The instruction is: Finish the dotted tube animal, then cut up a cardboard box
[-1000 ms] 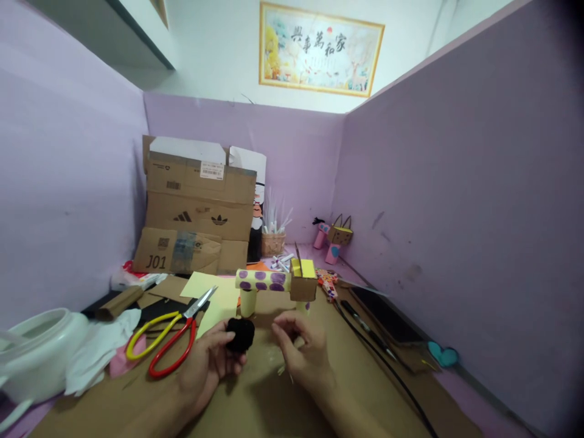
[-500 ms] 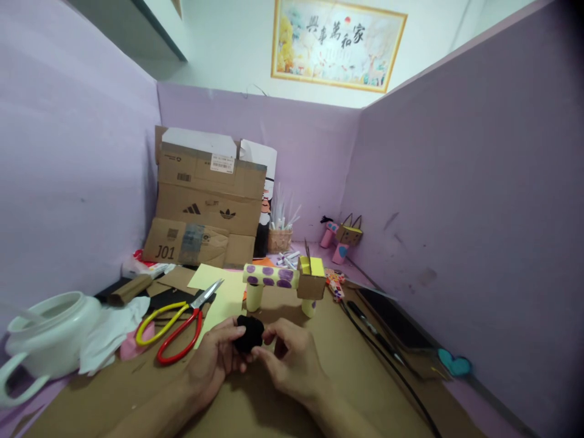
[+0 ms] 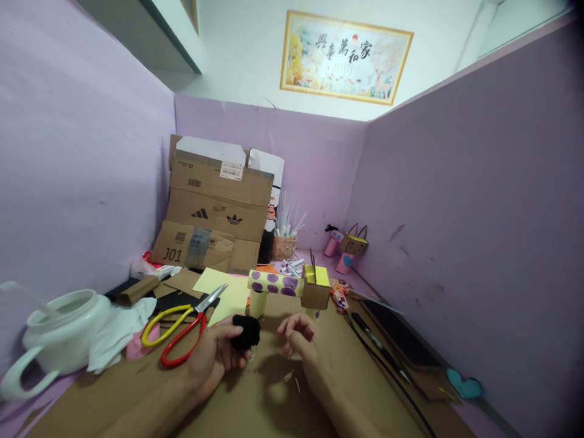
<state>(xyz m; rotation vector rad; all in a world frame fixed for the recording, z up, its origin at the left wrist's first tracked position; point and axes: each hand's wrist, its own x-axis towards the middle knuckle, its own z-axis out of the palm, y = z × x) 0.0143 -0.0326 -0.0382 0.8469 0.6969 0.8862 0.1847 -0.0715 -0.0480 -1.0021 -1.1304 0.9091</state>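
My left hand (image 3: 219, 353) pinches the black fuzzy wad (image 3: 247, 333), roundish, no clear long axis. Right hand (image 3: 302, 348) curls apart, rightward; can't tell if it's pinching anything.

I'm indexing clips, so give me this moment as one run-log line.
left hand: holds black bundle | right hand: curled, apart from bundle | beyond hands: spotted paper figure | beside left hand: scissors

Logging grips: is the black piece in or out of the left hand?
In: the left hand holds the black piece, thumb over its edge.
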